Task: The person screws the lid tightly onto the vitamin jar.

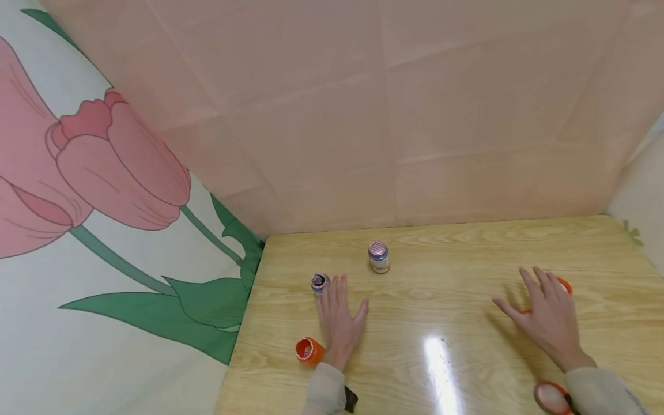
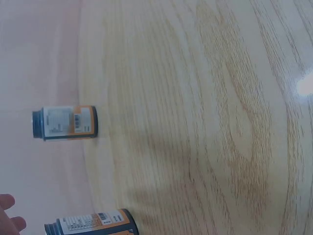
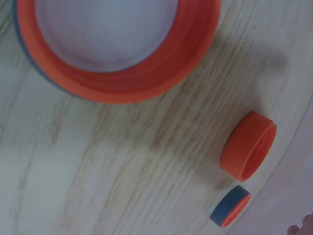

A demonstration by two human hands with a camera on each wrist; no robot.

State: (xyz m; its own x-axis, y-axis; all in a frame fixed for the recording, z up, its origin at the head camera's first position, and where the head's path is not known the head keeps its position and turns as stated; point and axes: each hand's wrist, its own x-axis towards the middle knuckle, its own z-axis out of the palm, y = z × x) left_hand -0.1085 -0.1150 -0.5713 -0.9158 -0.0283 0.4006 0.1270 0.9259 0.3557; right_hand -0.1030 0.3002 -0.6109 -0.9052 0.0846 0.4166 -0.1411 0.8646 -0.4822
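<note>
My left hand (image 1: 339, 323) is held with fingers straight and thumb spread, holding nothing. Its fingertips overlap the edge of a small open-mouthed bottle (image 1: 320, 282) in the head view; whether they touch I cannot tell. Behind, a bottle with a pinkish sealed top (image 1: 378, 257) stands upright. Beside the left wrist is an orange open-mouthed bottle (image 1: 309, 351). My right hand (image 1: 547, 320), fingers extended and thumb out, casts a shadow and partly hides orange caps. The right wrist view shows an orange cap (image 3: 248, 147), a dark blue cap (image 3: 231, 205) and a larger-looking orange cap (image 3: 132, 88).
The wood-grain table (image 1: 415, 311) meets a pinkish cloth (image 1: 332, 115) at the back. A tulip-print cloth (image 1: 119, 167) hangs on the left. Close to the right sleeve lies an orange-rimmed cap (image 1: 552, 397). Light glares off the table between the hands.
</note>
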